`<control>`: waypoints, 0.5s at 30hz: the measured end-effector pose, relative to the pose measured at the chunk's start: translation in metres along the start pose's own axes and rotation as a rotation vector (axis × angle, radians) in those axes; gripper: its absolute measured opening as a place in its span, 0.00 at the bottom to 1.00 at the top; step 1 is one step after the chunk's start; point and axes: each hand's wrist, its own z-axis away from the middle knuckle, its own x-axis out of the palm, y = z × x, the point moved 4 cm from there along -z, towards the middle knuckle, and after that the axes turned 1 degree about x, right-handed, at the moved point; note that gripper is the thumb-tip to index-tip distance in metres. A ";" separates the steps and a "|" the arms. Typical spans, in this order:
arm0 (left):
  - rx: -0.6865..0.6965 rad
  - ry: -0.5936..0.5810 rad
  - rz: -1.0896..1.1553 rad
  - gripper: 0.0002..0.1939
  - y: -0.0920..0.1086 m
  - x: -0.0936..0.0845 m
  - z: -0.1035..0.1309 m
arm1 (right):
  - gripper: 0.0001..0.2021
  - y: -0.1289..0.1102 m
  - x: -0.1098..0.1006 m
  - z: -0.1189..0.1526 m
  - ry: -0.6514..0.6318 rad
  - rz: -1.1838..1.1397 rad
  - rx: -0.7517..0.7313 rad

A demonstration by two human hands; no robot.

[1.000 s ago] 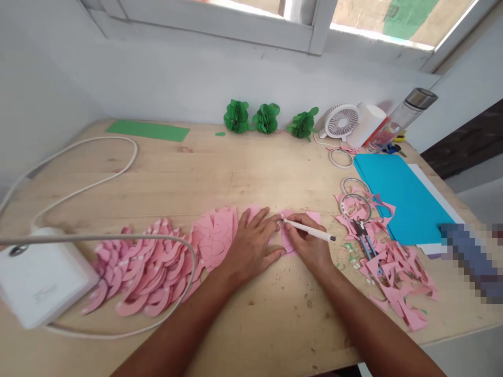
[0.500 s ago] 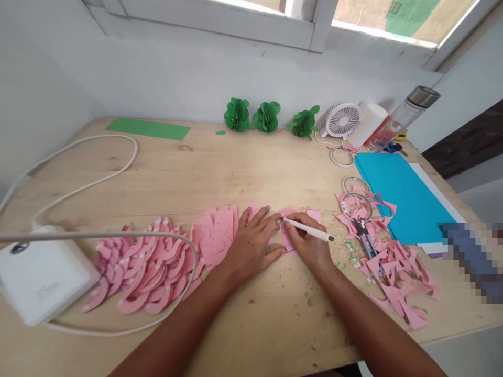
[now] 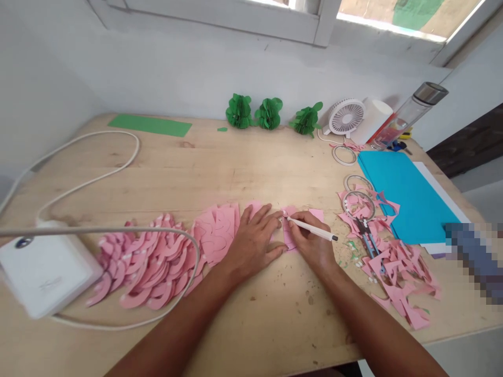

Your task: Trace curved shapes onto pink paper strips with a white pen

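Note:
My right hand [image 3: 313, 238] is closed round a white pen [image 3: 314, 229], its tip down by a small pink paper piece [image 3: 290, 240]. Lying flat with fingers spread, my left hand [image 3: 257, 238] presses on pink paper; its fingertips reach the edge of the piece under the pen, and the palm hides part of the paper. Just left of it are pink sheets with curved pen lines [image 3: 217, 233]. Beyond them lies a pile of cut pink paper curves [image 3: 159, 267] with pale spots on them.
At right, scissors [image 3: 369, 243] and tape rolls [image 3: 358, 205] lie among pink scraps [image 3: 404, 280] beside blue sheets [image 3: 408, 193]. Green paper ornaments [image 3: 269, 113], a small fan [image 3: 346, 118] and a glass bottle [image 3: 412, 115] stand behind. A cable [image 3: 196, 256] loops near a white box [image 3: 47, 272].
The pen and my right hand have shifted very slightly right along the paper. My left hand stays in place. The whole view has tilted a little.

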 end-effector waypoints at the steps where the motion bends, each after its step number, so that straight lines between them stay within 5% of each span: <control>1: 0.000 0.001 0.000 0.17 0.000 0.000 0.000 | 0.05 0.000 0.000 0.000 0.002 0.002 -0.001; 15: -0.004 0.007 0.025 0.16 0.000 -0.001 -0.001 | 0.04 -0.003 -0.005 0.002 0.015 0.100 -0.026</control>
